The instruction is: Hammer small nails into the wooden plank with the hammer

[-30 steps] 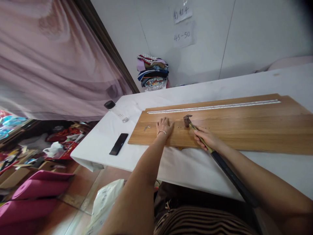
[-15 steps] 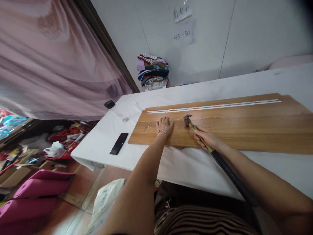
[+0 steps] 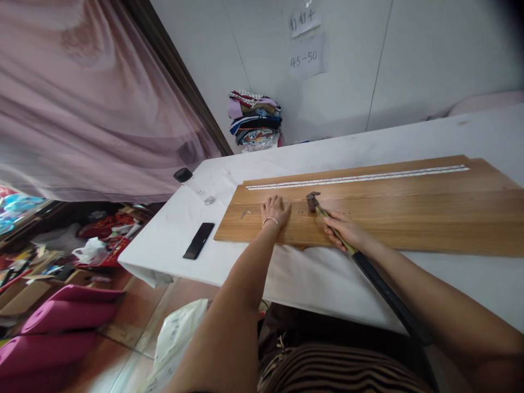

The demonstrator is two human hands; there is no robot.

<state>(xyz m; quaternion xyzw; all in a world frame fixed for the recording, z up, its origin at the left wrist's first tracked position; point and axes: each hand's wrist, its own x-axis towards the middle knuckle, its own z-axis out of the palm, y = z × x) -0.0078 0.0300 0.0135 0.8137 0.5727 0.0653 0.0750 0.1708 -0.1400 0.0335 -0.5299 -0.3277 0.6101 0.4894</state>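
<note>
My right hand (image 3: 341, 228) is wrapped round the handle of a long claw hammer (image 3: 314, 203), close behind its rusty head. The hammer head is at the wooden board (image 3: 409, 218), near a few small nail heads (image 3: 300, 212) in a row. Palm down on the board, to the left of those nails, lies my left hand (image 3: 275, 210) with its fingers spread and a bracelet on the wrist. Some loose nails (image 3: 246, 213) lie on the board left of that hand. A white measuring strip (image 3: 356, 178) runs along the board's far side.
The board rests on a white-covered table (image 3: 164, 234). A black phone (image 3: 198, 240) lies left of the board, and a clear bottle with a black lid (image 3: 183, 175) lies behind it. Folded clothes (image 3: 257, 121) are stacked by the wall. Pink rolled mats (image 3: 69, 316) are on the floor.
</note>
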